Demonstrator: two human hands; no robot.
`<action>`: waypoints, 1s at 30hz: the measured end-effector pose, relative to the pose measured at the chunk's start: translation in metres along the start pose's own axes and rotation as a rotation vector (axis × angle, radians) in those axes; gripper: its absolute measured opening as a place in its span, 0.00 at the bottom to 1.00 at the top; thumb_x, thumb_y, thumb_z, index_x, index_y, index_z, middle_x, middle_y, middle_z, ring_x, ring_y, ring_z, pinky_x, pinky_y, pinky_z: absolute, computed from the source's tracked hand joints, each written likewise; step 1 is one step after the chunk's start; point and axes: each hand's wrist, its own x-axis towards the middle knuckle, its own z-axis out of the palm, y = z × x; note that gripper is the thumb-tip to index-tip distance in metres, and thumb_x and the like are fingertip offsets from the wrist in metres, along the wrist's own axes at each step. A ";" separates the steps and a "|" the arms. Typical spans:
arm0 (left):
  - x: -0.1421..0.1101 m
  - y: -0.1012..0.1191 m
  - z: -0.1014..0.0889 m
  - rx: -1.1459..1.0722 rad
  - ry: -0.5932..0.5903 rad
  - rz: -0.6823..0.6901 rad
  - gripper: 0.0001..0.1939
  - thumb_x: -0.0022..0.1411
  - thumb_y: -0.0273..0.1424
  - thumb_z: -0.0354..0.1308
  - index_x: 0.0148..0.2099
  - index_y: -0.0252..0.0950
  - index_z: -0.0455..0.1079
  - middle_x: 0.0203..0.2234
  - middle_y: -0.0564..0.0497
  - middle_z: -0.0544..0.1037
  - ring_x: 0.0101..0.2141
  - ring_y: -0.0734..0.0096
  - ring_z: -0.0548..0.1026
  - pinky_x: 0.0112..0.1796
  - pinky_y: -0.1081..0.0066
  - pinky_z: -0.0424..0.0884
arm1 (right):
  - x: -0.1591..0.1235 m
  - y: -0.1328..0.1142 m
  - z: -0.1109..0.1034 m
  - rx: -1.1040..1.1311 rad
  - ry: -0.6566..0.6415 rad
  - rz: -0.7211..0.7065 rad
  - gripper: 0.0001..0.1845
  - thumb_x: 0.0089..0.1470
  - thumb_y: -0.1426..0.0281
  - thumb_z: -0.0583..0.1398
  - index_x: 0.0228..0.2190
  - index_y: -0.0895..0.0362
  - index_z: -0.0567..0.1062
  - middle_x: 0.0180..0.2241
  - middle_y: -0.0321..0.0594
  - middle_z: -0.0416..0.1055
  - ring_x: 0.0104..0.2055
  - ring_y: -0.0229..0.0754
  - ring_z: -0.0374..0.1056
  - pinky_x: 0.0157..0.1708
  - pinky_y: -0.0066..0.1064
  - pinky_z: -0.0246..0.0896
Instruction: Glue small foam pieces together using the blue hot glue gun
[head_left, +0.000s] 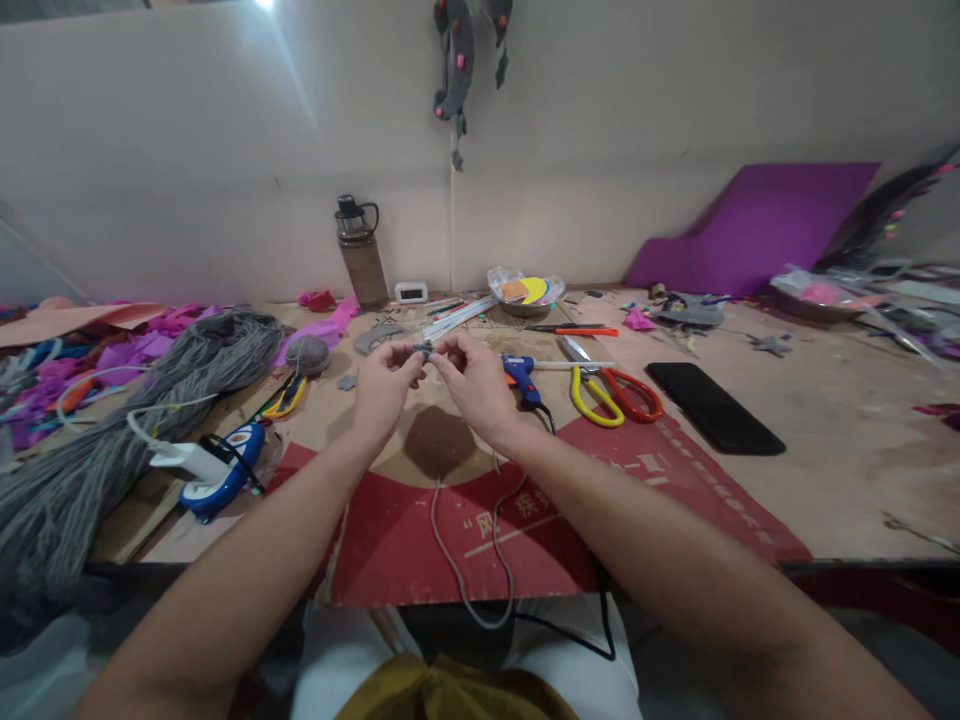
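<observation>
My left hand (384,388) and my right hand (474,382) meet above the cardboard, fingertips pinched together on a small grey piece (425,349). The fingers cover most of it, so its exact shape cannot be made out. Below the hands, a thin grey cord (448,558) loops over the red printed part of the cardboard (405,545) and past the table's front edge. Beside my right hand lies a blue glue gun (523,378). Scissors (592,385) with one yellow and one red handle rest further right. A small grey scrap (346,382) lies left of my left hand.
Grey yarn (150,420), a yarn ball (307,354), yellow-handled cutters (286,397) and a blue power strip (225,480) are at left. Behind stand a bottle (361,260) and a bowl (529,300). A black phone (714,408) lies right, before a purple sheet (757,230).
</observation>
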 end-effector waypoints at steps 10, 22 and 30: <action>-0.005 0.003 0.002 -0.004 -0.030 -0.011 0.09 0.53 0.34 0.64 0.35 0.34 0.74 0.23 0.52 0.75 0.23 0.76 0.71 0.25 0.74 0.66 | 0.005 0.004 0.000 -0.103 -0.002 0.005 0.04 0.55 0.69 0.59 0.28 0.55 0.72 0.28 0.35 0.70 0.30 0.38 0.61 0.33 0.29 0.54; -0.008 0.010 0.003 0.024 -0.110 -0.080 0.08 0.54 0.33 0.63 0.36 0.34 0.74 0.18 0.53 0.74 0.19 0.77 0.69 0.20 0.75 0.62 | 0.007 0.007 -0.002 -0.193 -0.008 0.038 0.11 0.60 0.65 0.54 0.27 0.55 0.68 0.28 0.37 0.69 0.29 0.38 0.60 0.32 0.31 0.51; -0.011 0.013 0.006 -0.009 -0.142 -0.136 0.06 0.54 0.30 0.62 0.34 0.33 0.73 0.20 0.52 0.76 0.20 0.76 0.72 0.21 0.75 0.65 | 0.005 0.009 -0.003 -0.248 -0.003 0.039 0.12 0.60 0.64 0.54 0.27 0.55 0.67 0.28 0.38 0.69 0.30 0.40 0.60 0.31 0.31 0.49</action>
